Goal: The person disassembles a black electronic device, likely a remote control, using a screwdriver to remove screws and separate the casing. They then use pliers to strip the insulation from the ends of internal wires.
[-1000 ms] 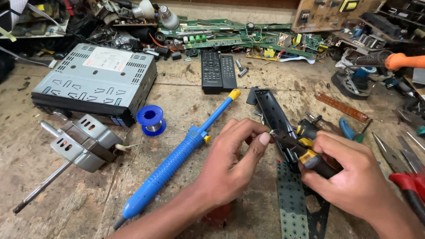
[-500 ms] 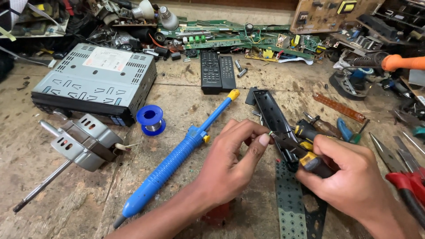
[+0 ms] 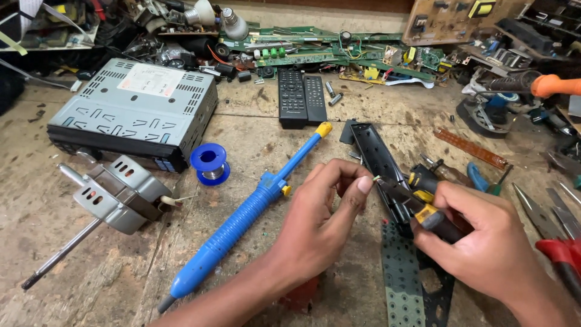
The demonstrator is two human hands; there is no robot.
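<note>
My right hand (image 3: 484,248) grips a black and yellow-handled pair of pliers (image 3: 417,204), whose tip points left. My left hand (image 3: 324,212) pinches something tiny between thumb and forefinger right at the plier tip; the piece is too small to identify. Both hands hover over a black open remote-control shell (image 3: 375,151) and a grey-green rubber keypad strip (image 3: 402,278). A blue desoldering pump (image 3: 242,218) with a yellow tip lies diagonally just left of my left hand.
A grey car stereo unit (image 3: 136,112) and a blue solder spool (image 3: 210,163) lie at left, with a small motor on a shaft (image 3: 115,194). Two black remotes (image 3: 302,97) and green circuit boards (image 3: 315,51) lie behind. Screwdrivers and red-handled cutters (image 3: 563,254) lie at right.
Both hands stay together at the plier tip, with only slight shifts. Nothing else on the bench has moved.
</note>
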